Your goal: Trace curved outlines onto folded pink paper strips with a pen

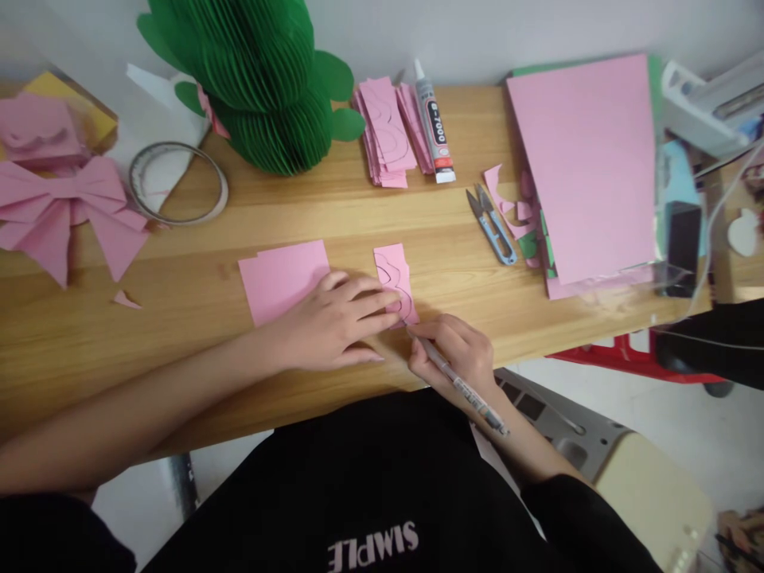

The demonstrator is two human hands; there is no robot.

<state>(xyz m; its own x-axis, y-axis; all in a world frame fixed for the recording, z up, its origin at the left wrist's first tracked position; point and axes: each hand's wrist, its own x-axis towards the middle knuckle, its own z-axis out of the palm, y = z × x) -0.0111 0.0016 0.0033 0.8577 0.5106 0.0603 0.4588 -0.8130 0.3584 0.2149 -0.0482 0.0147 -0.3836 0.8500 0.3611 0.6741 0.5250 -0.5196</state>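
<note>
A small pink paper strip with a wavy outline drawn on it lies on the wooden table. My left hand rests flat with fingers stretched out, its fingertips pressing on the strip. Partly under that hand's back is a larger pink paper sheet. My right hand grips a pen, whose tip touches the lower edge of the strip. Beyond the strip, a stack of pink paper pieces with similar outlines lies beside a glue tube.
Blue-handled thread snips lie right of centre near pink and green scraps. Large pink sheets are stacked at right. A green honeycomb paper piece, a tape roll and a pink paper bow occupy the left and back.
</note>
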